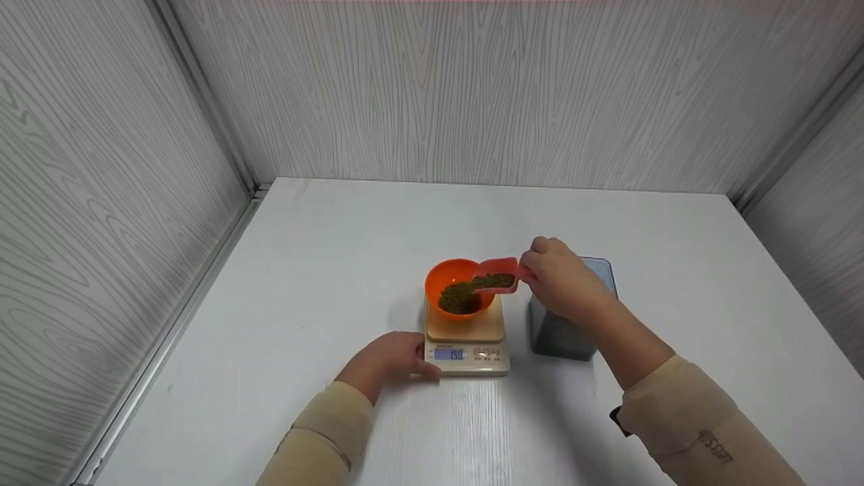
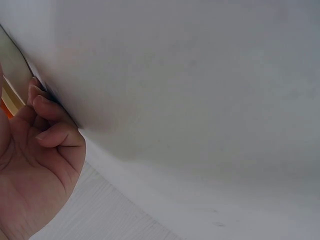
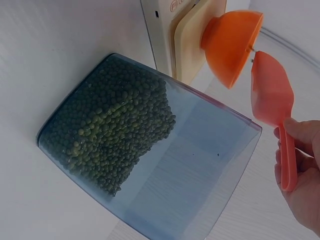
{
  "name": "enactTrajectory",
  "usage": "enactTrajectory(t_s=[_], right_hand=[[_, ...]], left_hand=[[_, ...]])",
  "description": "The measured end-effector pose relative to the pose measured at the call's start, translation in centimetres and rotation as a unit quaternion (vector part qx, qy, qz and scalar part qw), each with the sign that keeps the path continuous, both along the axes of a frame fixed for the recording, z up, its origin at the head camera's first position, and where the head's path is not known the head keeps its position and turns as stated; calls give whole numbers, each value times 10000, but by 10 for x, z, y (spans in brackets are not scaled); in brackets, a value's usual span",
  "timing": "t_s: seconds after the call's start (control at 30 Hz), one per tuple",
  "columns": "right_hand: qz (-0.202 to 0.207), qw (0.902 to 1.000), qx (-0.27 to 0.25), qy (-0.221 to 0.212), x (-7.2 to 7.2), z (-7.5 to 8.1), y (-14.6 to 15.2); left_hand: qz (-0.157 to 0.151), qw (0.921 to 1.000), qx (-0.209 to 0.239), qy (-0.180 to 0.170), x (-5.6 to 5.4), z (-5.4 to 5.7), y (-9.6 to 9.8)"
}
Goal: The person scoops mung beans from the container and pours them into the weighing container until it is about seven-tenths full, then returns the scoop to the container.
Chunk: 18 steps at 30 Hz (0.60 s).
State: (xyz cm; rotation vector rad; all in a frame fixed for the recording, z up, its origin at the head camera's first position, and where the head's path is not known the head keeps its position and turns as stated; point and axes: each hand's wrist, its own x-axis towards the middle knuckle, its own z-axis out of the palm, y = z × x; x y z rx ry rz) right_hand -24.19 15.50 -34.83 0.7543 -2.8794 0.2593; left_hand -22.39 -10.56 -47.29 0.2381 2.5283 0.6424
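My right hand (image 1: 563, 277) grips the handle of a translucent red scoop (image 3: 272, 90), which tilts over the rim of an orange bowl (image 3: 232, 42). Green mung beans (image 1: 496, 281) lie in the scoop; a few are dropping from its lip. More beans form a heap in the bowl, which stands on the wooden-coloured platform of a kitchen scale (image 1: 466, 331). At the scale's front left corner is my left hand (image 1: 398, 354), thumb at the front edge and fingers curled against the side. Digits show on the display (image 1: 449, 354).
Right of the scale stands a clear bluish container (image 3: 200, 150), partly full of mung beans, under my right forearm in the head view. The white table (image 1: 337, 236) is bounded by grey wood-grain panels (image 1: 432, 94) at the back and both sides.
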Motion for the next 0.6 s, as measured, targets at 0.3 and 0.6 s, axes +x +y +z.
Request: enactTrajectory(t_s=[0.3, 0.6], right_hand=[[99, 9997, 92, 203, 0, 2, -2], [-2, 9998, 144, 132, -1, 3, -5]], left_hand=[[-2, 10000, -21, 87, 2, 1, 0], [12, 10000, -52, 81, 3, 3, 0]])
